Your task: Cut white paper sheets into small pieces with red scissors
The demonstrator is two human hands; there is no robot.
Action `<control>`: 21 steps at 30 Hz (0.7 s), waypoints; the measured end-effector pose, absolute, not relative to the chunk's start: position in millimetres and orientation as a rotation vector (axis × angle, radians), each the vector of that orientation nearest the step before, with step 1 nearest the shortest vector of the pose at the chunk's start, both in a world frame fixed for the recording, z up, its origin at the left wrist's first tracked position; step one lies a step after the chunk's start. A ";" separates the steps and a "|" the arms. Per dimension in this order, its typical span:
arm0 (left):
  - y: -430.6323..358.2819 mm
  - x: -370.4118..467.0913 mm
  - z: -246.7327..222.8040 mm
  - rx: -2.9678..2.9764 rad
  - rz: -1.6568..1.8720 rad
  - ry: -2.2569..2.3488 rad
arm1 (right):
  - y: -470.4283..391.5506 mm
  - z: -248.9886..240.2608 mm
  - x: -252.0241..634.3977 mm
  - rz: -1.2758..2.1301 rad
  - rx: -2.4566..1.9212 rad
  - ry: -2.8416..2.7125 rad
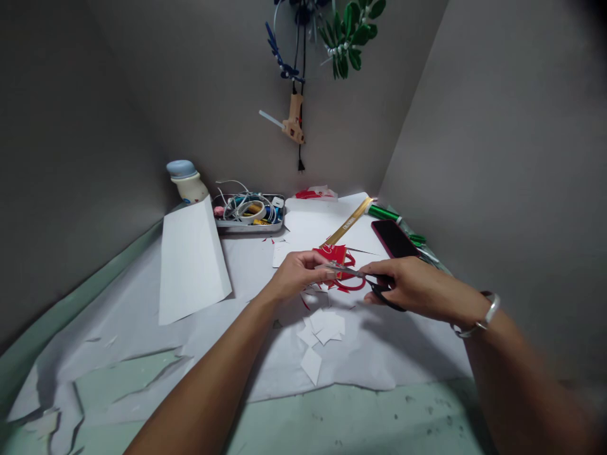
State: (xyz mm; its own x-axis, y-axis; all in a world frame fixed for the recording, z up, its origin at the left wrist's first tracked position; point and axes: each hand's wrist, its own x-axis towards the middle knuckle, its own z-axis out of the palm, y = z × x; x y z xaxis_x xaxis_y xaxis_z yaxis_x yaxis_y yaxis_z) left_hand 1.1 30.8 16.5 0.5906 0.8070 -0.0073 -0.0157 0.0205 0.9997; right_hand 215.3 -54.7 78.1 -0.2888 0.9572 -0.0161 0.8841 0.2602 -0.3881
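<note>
My left hand (301, 272) is closed in a pinch at the edge of a piece of red paper (337, 254) with pale lettering. The exact grip is partly hidden by the fingers. In my right hand (410, 284) is a pair of scissors (383, 292) with black handles, its metal blades pointing left across the red paper to my left fingertips. Just under the blades shows a curved red cutout (351, 285) with jagged points. Several small white paper pieces (327, 325) lie loose on the white sheet below my hands.
A folded white card (192, 265) stands at left, near a lidded jar (188, 183). Behind are a metal tray (249, 225) of cords and tape, and a gold ribbon strip (348, 222). A phone (394, 238) lies right. A glue gun (294, 120) hangs on the wall.
</note>
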 end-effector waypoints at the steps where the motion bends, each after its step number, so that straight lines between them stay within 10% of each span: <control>1: 30.6 1.2 16.5 1.412 0.735 0.727 | -55.0 78.3 215.1 0.485 -1.718 -2.306; 21: 30.6 0.8 18.8 1.424 0.726 0.731 | -56.4 76.9 215.4 0.464 -1.758 -2.309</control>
State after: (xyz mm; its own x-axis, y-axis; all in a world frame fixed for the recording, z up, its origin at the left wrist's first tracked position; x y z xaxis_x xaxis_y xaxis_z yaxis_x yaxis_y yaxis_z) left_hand 0.8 30.6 18.8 0.5926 0.8054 -0.0122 -0.0064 0.0198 0.9998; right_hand 215.4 -56.4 76.9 -0.2710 0.9622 -0.0288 0.8987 0.2422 -0.3656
